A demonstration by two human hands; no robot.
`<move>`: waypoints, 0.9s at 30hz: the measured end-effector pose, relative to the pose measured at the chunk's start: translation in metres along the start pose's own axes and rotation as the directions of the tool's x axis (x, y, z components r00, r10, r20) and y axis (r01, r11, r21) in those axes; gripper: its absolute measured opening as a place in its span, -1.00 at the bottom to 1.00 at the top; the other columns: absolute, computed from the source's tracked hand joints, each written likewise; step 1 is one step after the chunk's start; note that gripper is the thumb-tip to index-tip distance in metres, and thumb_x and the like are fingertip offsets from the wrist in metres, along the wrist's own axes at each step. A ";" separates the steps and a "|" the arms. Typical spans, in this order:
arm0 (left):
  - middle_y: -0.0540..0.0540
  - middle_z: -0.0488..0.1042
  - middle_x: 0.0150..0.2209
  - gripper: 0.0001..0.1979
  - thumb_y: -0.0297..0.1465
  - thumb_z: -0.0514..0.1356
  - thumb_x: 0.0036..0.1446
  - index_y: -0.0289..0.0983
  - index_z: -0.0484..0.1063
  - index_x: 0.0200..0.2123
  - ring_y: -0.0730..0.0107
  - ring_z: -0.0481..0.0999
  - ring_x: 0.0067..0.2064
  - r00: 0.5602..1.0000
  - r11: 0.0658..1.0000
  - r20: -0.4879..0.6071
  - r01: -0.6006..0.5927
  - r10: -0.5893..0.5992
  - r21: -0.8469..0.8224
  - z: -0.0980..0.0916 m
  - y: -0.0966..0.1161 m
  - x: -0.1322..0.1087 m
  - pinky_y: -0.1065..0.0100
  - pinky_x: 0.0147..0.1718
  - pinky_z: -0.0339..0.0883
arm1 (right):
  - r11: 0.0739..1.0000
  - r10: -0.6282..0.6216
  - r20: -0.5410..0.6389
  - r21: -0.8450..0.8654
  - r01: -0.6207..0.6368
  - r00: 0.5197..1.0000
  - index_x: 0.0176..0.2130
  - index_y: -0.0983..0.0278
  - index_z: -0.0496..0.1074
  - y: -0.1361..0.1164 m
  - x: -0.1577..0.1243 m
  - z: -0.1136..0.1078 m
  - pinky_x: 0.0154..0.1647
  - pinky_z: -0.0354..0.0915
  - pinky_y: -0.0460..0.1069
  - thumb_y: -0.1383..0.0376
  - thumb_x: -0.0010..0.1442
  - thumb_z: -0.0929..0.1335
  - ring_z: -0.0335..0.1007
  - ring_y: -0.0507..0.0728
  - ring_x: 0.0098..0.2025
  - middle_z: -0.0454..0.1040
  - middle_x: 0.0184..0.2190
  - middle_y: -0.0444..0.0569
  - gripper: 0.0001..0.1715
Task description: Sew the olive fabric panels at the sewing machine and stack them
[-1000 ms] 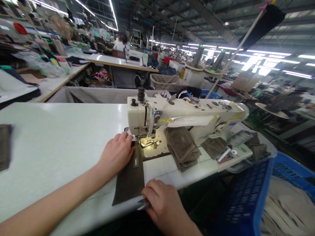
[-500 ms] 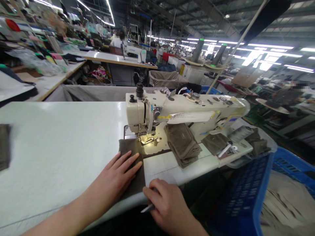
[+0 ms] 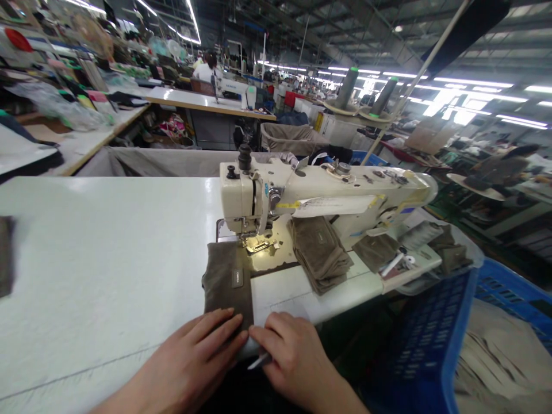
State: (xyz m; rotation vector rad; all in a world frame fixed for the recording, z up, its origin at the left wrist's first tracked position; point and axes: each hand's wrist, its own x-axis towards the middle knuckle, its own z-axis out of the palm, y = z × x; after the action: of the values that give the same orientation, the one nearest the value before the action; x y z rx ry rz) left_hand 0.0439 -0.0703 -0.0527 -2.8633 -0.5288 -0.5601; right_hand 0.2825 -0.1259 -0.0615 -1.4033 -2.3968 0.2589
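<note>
A dark olive-brown fabric piece (image 3: 222,282) with a small light-lettered label (image 3: 237,278) lies on the table just in front of the sewing machine (image 3: 241,198), its far edge beside the presser foot. My left hand (image 3: 200,351) rests flat on the near end of this piece, fingers stretched forward. Close by on the right, my right hand (image 3: 297,353) is closed around a pointed metal tool (image 3: 260,361); only its tip shows. The right fingertips are at the fabric's near right corner, by the table edge.
Stacked matching fabric pieces (image 3: 321,253) sit right of the needle area. Beyond them are another fabric piece (image 3: 376,251), a grey thread cone (image 3: 421,234) and a plastic tray. A blue crate (image 3: 452,339) holding pale cloth stands at the lower right. More dark fabric (image 3: 6,256) lies far left.
My left hand has slid back toward me along the fabric, uncovering the label and the piece's middle. My right hand stays nearly in place, still holding the tool.
</note>
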 end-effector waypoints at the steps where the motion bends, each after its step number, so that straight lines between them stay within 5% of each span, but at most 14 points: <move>1: -0.05 0.63 0.01 -0.64 -0.46 0.07 0.29 -0.12 0.56 0.04 0.21 0.56 0.02 1.000 1.000 -0.016 0.009 -0.009 -0.009 -0.002 0.000 0.003 0.31 -0.07 0.51 | 1.000 0.003 0.003 -0.001 -0.003 1.000 -0.03 0.17 0.44 0.000 0.001 0.000 -0.38 0.10 0.04 0.37 0.22 0.39 0.39 0.16 -0.23 0.45 -0.28 -0.11 -0.70; 27: -0.14 0.54 0.15 -0.66 -0.32 0.08 0.40 -0.14 0.50 0.15 0.08 0.50 0.18 0.992 0.988 0.033 0.122 -0.120 -0.097 0.010 -0.022 0.005 0.13 0.08 0.52 | 0.999 0.039 0.046 -0.029 -0.038 0.998 0.00 0.15 0.46 0.013 0.033 -0.005 -0.30 0.18 0.02 0.35 0.23 0.40 0.40 0.15 -0.18 0.46 -0.23 -0.11 -0.68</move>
State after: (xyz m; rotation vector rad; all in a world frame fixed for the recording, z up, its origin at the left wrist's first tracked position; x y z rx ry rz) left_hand 0.0430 -0.0457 -0.0577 -2.9510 -0.7025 -0.5834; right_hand 0.2800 -0.0909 -0.0538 -1.4729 -2.4212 0.2708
